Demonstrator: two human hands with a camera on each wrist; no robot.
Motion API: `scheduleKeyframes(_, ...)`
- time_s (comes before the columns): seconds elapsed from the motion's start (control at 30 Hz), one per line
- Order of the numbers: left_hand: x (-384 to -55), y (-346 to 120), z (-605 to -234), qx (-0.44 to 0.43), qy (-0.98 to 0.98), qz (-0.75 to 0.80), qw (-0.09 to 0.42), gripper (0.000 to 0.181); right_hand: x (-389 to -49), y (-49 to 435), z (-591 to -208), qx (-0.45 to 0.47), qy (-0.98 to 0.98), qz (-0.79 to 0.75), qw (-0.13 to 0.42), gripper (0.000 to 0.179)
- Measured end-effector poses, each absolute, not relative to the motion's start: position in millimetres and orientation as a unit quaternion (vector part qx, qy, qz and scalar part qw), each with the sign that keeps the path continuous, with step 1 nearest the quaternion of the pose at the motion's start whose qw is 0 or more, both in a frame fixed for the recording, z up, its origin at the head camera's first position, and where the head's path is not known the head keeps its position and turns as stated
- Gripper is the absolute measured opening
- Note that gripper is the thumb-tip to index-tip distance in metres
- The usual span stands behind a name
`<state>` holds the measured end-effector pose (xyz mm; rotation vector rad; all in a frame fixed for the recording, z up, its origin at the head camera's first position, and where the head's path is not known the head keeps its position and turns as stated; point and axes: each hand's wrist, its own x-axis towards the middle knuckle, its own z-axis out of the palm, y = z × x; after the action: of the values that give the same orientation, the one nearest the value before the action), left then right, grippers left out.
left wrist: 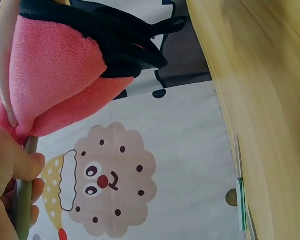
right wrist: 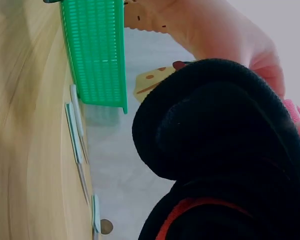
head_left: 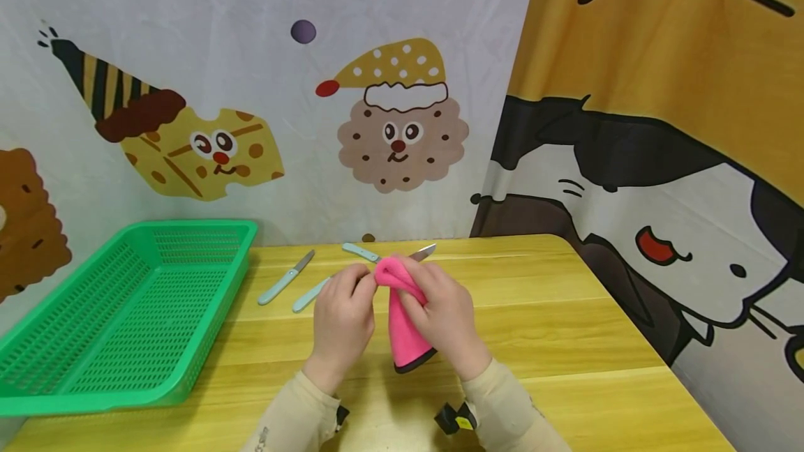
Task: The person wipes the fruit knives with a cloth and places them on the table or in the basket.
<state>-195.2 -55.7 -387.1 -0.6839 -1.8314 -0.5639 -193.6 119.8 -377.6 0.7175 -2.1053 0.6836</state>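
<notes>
A pink plush cloth point(head_left: 407, 330) with black edging is folded over in my right hand point(head_left: 449, 309), which grips it at the top. In the left wrist view the cloth point(left wrist: 60, 70) shows a black loop; in the right wrist view its dark side point(right wrist: 215, 130) hides the right fingers. My left hand point(head_left: 342, 316) holds a knife by its greenish handle point(left wrist: 22, 205), which runs up into the cloth. Past the cloth a blade point(head_left: 423, 252) shows; I cannot tell which knife it belongs to. The held blade is covered near the handle.
Several pale-blue-handled knives lie on the wooden table point(head_left: 534, 340): one at left point(head_left: 285, 277), one partly behind the left hand point(head_left: 309, 296), one farther back point(head_left: 361, 251). A green plastic basket point(head_left: 216, 312) stands at the left. Behind hangs a printed curtain point(head_left: 301, 159).
</notes>
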Motion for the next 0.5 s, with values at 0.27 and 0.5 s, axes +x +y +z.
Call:
scheduleKeyframes(0.27, -195, -55, -386, -0.285, -0.771, -0.233, 0.519, 0.021, -199, 128, -375, 0.244, -0.842, 0.27, 0.397, 0.044)
scheduleKeyframes(0.5, -194, -55, -383, -0.281, -0.759, -0.236, 0.537, 0.022, -203, 146, -369, 0.2, -0.842, 0.28, 0.417, 0.044)
